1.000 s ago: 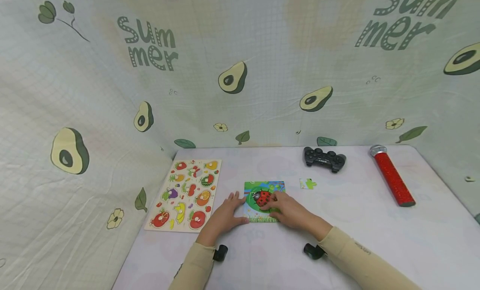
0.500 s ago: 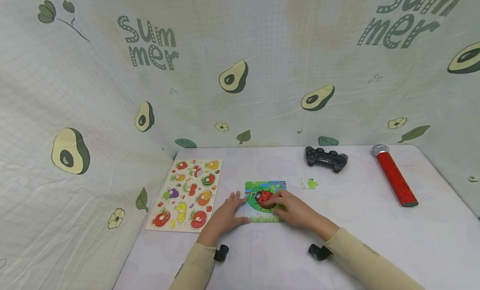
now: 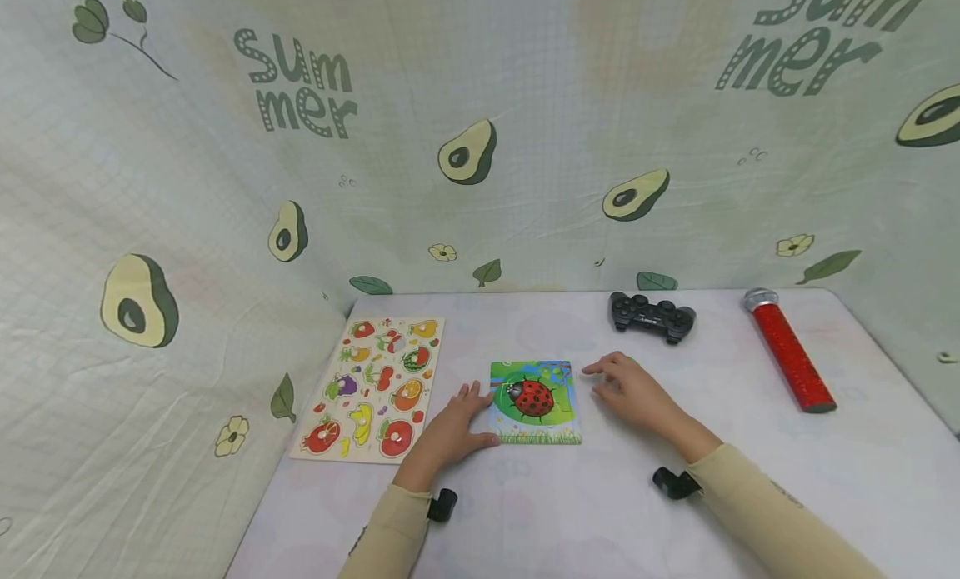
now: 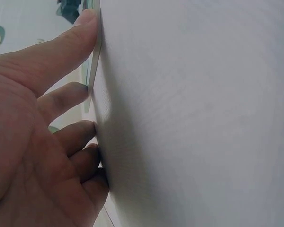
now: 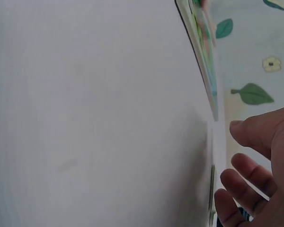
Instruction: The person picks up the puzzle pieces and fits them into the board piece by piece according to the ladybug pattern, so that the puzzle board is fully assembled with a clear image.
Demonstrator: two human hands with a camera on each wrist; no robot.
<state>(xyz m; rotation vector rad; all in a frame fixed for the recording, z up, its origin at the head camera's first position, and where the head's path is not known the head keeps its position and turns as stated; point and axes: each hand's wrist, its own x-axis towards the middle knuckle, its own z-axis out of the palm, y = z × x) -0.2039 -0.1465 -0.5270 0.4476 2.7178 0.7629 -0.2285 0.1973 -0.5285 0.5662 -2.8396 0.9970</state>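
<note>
A square ladybug jigsaw puzzle (image 3: 532, 398) lies flat on the white table in the head view. My left hand (image 3: 452, 423) rests at its left edge, thumb and forefinger spread apart. In the left wrist view, the thumb (image 4: 68, 47) touches the thin puzzle edge. To the puzzle's right, my right hand (image 3: 633, 393) is apart from it, fingers loosely bent. Behind that hand, only a green bit of a loose puzzle piece (image 3: 632, 360) shows. The right wrist view has my right hand (image 5: 260, 175) with nothing seen between thumb and fingers.
A wooden fruit peg puzzle (image 3: 372, 389) lies left of the left hand. A black game controller (image 3: 652, 316) sits at the back, beyond the right hand. Farther right is a red glittery toy microphone (image 3: 791, 351). A patterned cloth (image 3: 540, 229) hangs behind the table.
My right hand has left the ladybug picture and moved right and back, covering most of the loose puzzle piece. My left hand has stayed at the puzzle's left edge.
</note>
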